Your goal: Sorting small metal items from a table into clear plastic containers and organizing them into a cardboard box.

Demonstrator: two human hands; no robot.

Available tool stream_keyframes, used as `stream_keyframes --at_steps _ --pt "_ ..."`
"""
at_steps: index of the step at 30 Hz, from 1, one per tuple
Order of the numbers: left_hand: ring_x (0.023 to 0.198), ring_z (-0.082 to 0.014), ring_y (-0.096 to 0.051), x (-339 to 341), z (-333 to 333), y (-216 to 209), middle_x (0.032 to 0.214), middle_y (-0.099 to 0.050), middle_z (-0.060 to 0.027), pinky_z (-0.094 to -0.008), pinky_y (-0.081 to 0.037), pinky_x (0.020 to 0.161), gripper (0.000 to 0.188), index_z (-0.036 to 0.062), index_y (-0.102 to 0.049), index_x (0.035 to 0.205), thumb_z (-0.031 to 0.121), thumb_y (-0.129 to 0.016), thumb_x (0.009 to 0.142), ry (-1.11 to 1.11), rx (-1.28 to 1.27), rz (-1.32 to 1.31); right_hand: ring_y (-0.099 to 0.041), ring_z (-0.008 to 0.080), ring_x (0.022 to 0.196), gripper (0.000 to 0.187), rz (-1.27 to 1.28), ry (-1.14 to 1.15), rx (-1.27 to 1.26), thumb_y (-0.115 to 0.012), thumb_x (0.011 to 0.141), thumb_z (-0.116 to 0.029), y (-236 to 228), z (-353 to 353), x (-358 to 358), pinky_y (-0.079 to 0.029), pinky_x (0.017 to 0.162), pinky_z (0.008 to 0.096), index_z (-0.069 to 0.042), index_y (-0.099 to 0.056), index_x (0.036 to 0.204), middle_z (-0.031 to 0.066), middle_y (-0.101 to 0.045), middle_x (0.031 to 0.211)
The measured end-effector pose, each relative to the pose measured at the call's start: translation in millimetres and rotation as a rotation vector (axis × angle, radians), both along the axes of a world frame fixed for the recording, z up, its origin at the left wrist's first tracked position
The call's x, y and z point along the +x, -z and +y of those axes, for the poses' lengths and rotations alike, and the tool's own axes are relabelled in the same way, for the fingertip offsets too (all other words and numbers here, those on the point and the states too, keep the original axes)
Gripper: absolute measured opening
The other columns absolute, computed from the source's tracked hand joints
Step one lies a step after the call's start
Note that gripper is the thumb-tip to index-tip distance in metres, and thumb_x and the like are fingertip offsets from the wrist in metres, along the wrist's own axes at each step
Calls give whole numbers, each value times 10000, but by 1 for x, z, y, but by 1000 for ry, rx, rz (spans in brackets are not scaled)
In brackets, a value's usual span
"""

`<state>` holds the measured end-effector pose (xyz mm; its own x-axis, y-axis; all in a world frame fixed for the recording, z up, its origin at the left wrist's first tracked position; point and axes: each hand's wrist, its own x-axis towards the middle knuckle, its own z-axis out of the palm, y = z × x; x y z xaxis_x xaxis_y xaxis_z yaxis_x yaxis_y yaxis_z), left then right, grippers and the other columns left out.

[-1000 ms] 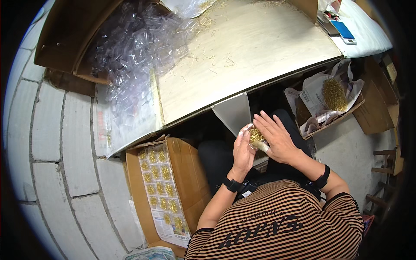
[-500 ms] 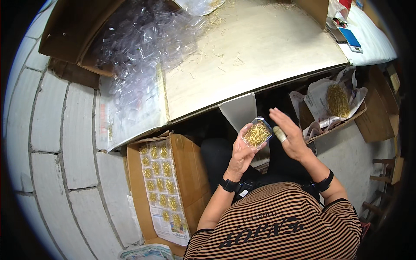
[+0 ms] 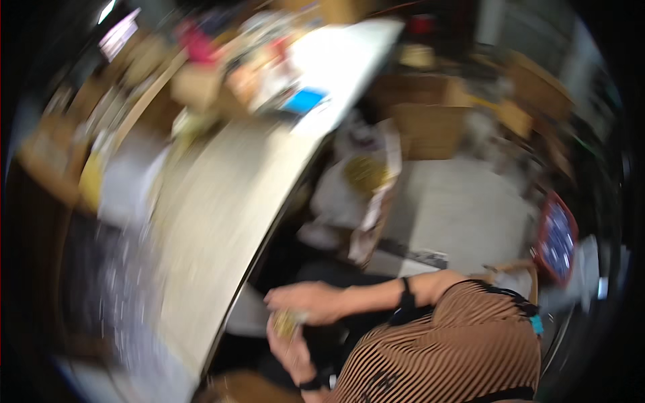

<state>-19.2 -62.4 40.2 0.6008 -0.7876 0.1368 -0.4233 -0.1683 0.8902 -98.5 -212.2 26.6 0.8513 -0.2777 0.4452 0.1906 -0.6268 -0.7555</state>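
Motion blur smears the head view. My left hand [image 3: 290, 354] is closed around a small clear plastic box [image 3: 284, 325] full of thin gold-coloured wire-like pieces. Just beyond the box, my right hand [image 3: 312, 300] reaches across with its fingers stretched out together, close to the rim. Whether those fingers touch the box is too blurred to tell. A pale wrap on the right hand shows faintly beside the box.
The long pale table [image 3: 222, 195] runs along my left, with a heap of clear plastic pieces [image 3: 117, 289] on it. Past my hands stands a paper-lined carton with a gold-coloured pile [image 3: 366, 173]. Farther off are a cardboard box [image 3: 430, 127] and a red-rimmed basket [image 3: 556, 238].
The view has swung right, bringing the floor, cardboard box and red-rimmed basket into sight. My right hand has come closer to the small box, which my left hand still holds.
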Motion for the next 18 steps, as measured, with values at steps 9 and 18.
stream_keyframes --at_steps 9,18 --pt "1142 -310 -519 0 8 99 1282 -495 -208 -408 -431 962 419 -45 -451 1289 171 -476 931 151 -244 435 -286 363 1359 548 9 -127 -408 -522 850 -219 24 10 -24 -158 1103 559 38 -399 1318 191 -408 1374" --pt "917 -183 -619 27 39 -3 1038 -617 -67 -314 -523 653 248 83 -555 1096 260 -449 958 -540 -345 970 -547 325 1102 366 -101 47 -164 -582 822 -206 -47 5 -2 -444 913 414 -13 -571 1133 173 -568 1185"
